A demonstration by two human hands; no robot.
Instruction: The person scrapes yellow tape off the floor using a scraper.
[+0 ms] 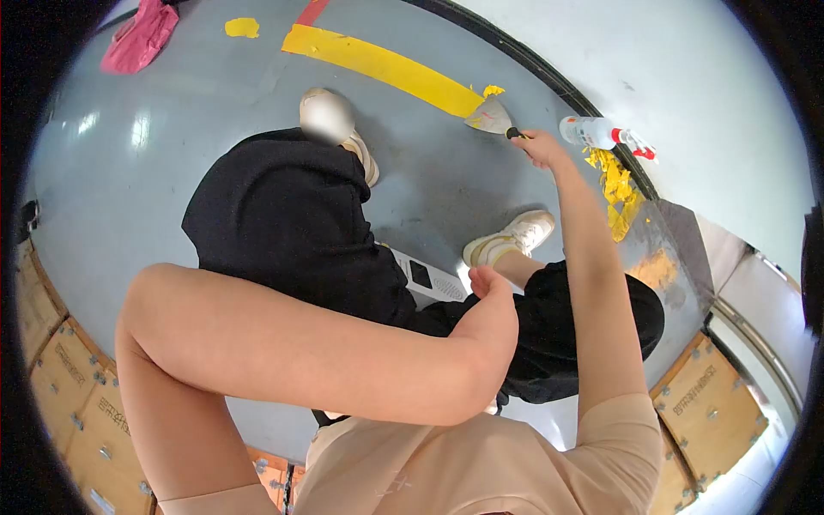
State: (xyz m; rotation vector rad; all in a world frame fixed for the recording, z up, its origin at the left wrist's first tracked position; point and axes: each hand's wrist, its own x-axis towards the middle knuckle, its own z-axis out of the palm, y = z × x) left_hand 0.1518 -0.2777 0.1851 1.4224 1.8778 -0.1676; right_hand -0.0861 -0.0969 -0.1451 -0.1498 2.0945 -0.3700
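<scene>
My right hand [541, 148] is closed round the dark handle of a putty knife [491, 117]. The wide metal blade lies at the right end of a yellow floor tape strip [378, 67], with a crumpled yellow scrap [493, 91] just beyond it. Bent across my body, my left arm brings my left hand [493, 296] over my lap, apart from the tape. Most of its fingers are hidden, so I cannot tell whether they are open or closed. A spray bottle [588, 132] with a red and white trigger head lies to the right of my right hand.
Peeled yellow scraps [616, 189] are heaped along the wall's black edging [549, 75]. A pink cloth [140, 36] and a yellow patch [242, 27] lie at the far left. Wooden crates [708, 399] stand behind me on both sides. A grey-white device [422, 273] sits between my legs.
</scene>
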